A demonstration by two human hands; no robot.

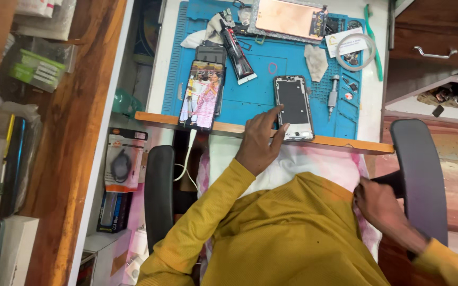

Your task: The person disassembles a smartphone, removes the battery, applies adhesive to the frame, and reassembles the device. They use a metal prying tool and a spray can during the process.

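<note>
Left hand [261, 142] rests at the front edge of the surface [373, 114], fingers apart, fingertips [278, 110] touching the left side of the opened phone frame [293, 107]; not clamped on it. Frame lies flat on the blue work mat [261, 90], inner side up, near the mat's front edge. Right hand [381, 206] is low by the lap, near the grey chair armrest [420, 175], fingers pinching the yellow garment [292, 233]. Hands well apart. Lit phone [203, 94] lies on the mat w/ screen on, left of the frame. Black glue tube [237, 50] sits between them, further back. Screwdriver [333, 91] lies just right of the frame. Copper-coloured panel [287, 18] sits at the mat's rear.
</note>
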